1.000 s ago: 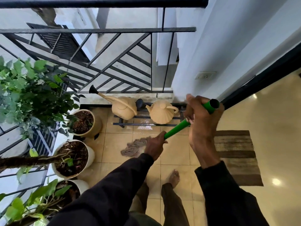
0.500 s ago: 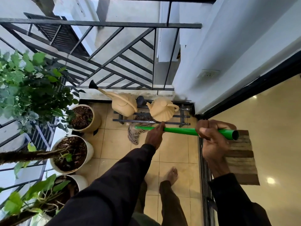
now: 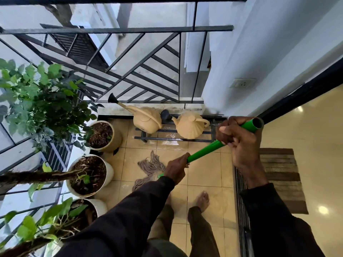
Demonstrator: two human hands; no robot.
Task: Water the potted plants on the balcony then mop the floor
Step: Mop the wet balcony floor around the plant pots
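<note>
I hold a mop with a green handle [image 3: 206, 150] in both hands. My right hand [image 3: 239, 143] grips the handle near its open top end. My left hand [image 3: 176, 168] grips it lower down. The stringy grey-brown mop head [image 3: 150, 167] lies spread on the wet beige floor tiles [image 3: 206, 175], just left of my left hand. Three potted plants stand along the left railing: a tan pot [image 3: 116, 138], a white pot [image 3: 109, 171] and a nearer white pot [image 3: 101, 205]. Two beige watering cans [image 3: 146, 118] [image 3: 189, 125] sit on a low black rack [image 3: 176, 139].
A black metal railing [image 3: 118, 30] closes the balcony at the back and left. A sliding-door track [image 3: 241, 201] runs along the right, with a striped doormat [image 3: 285, 179] on the glossy indoor floor beyond. My bare foot [image 3: 202, 200] stands on the tiles below the mop.
The handle has swung from nearly level back to a steep slant. The mop head has slid from beside the rack toward me and to the left. My right hand has risen.
</note>
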